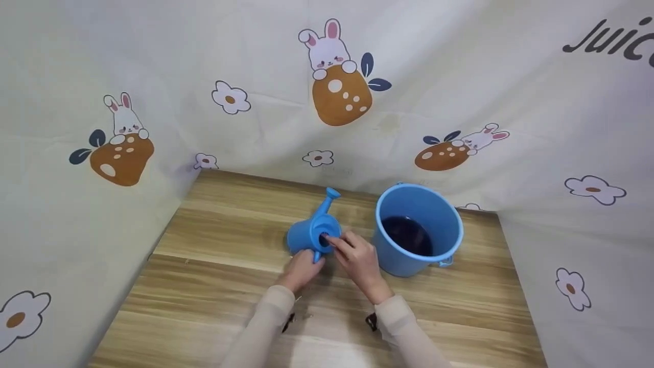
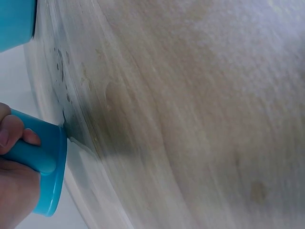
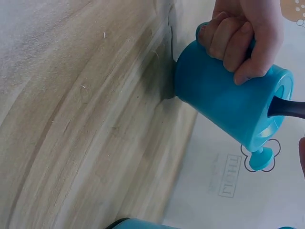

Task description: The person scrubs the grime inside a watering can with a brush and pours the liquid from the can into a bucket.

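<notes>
A small blue watering can (image 1: 300, 238) stands on the wooden table, its spout pointing to the back. My left hand (image 1: 302, 268) grips the can's handle; the right wrist view shows its fingers (image 3: 228, 40) curled round it. With my right hand (image 1: 358, 258) I pinch a slim dark handle (image 3: 288, 108) that reaches into the can's top opening. Its lower end is hidden inside, so what kind of tool it is I cannot tell. Right of my right hand is a larger blue bucket (image 1: 396, 263) with dark liquid (image 1: 407, 235) in the bottom.
The wooden table (image 1: 204, 301) carries a few wet marks (image 2: 62, 67) near the can. Pale printed cloth (image 1: 265, 138) hangs along the table's back and both sides. The bucket's rim stands higher than my right hand's side of the table.
</notes>
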Demonstrator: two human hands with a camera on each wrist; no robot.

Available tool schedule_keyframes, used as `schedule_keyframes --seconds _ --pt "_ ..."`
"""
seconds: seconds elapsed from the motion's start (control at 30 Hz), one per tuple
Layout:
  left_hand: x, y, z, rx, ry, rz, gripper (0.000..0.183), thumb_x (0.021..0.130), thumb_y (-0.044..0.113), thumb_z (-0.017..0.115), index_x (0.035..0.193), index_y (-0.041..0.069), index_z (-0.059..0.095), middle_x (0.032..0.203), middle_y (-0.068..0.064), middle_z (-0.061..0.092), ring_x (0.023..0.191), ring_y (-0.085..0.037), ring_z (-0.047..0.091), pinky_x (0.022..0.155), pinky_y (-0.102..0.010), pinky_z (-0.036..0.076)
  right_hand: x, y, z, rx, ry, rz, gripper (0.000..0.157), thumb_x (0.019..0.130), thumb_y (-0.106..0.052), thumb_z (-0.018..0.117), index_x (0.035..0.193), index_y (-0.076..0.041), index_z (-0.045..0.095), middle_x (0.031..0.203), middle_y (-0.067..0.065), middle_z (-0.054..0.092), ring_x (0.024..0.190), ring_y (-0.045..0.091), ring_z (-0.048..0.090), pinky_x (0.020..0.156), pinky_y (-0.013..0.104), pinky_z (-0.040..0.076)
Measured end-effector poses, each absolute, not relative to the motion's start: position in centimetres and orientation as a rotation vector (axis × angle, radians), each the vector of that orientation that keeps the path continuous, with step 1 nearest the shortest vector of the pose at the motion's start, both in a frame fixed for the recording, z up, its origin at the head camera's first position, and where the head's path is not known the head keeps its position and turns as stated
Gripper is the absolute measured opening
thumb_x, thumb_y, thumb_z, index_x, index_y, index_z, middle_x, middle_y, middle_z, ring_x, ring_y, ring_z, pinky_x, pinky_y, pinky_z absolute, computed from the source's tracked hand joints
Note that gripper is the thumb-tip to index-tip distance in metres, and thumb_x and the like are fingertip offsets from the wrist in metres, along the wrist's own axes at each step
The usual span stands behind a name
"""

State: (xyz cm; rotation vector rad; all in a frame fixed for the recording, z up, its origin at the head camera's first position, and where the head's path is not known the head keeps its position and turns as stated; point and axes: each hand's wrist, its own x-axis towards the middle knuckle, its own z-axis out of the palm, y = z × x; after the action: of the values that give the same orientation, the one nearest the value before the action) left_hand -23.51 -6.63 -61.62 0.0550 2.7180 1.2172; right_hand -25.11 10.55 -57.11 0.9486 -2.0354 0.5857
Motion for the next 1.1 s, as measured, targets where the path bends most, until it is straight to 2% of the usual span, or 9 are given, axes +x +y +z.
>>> schedule_keyframes --seconds 0.17,0.43,0.63,0.87,1.1 --pt "-23.4 -6.7 -61.5 0.052 2.721 1.214 0.035 0.092 0.026 0.054 0.063 0.021 0.034 0.059 0.008 0.033 0.053 -0.011 0.036 0.051 -0.027 0.031 -25.3 10.3 -57.3 0.915 -2.049 0.537 0.032 0.076 -0.007 0.079 0.105 -0.020 0.076 0.074 -0.003 0.060 0.060 0.013 0.057 0.056 0.027 0.048" --pt "-23.3 -6.6 -61.5 0.026 2.698 1.229 0.034 0.091 0.028 0.055 0.063 0.021 0.035 0.059 0.008 0.033 0.054 -0.011 0.038 0.050 -0.027 0.032 -26.1 10.0 -57.7 0.911 -2.076 0.539 0.031 0.077 -0.007 0.080 0.105 -0.020 0.074 0.078 -0.003 0.063 0.065 0.013 0.061 0.060 0.028 0.051" --pt "-23.3 -6.6 -61.4 0.036 2.721 1.188 0.035 0.091 0.029 0.054 0.063 0.021 0.034 0.060 0.007 0.033 0.055 -0.012 0.037 0.051 -0.028 0.031 -26.5 9.7 -58.1 0.895 -2.110 0.507 0.024 0.080 -0.010 0.078 0.101 -0.019 0.073 0.078 -0.004 0.062 0.068 0.014 0.062 0.062 0.028 0.051" --pt "-23.3 -6.4 -61.5 0.055 2.751 1.150 0.036 0.090 0.030 0.055 0.063 0.021 0.033 0.060 0.007 0.033 0.054 -0.011 0.036 0.051 -0.027 0.030 -26.6 9.1 -58.6 0.902 -2.142 0.462 0.022 0.078 -0.010 0.078 0.098 -0.018 0.071 0.078 -0.004 0.060 0.066 0.014 0.061 0.059 0.026 0.051" --pt "-23.3 -6.6 -61.4 0.030 2.720 1.157 0.035 0.091 0.032 0.055 0.064 0.021 0.035 0.061 0.007 0.034 0.055 -0.012 0.038 0.052 -0.028 0.032 -26.4 8.5 -58.7 0.886 -2.186 0.408 0.021 0.081 -0.013 0.075 0.101 -0.017 0.068 0.074 -0.003 0.067 0.061 0.014 0.063 0.057 0.029 0.048"
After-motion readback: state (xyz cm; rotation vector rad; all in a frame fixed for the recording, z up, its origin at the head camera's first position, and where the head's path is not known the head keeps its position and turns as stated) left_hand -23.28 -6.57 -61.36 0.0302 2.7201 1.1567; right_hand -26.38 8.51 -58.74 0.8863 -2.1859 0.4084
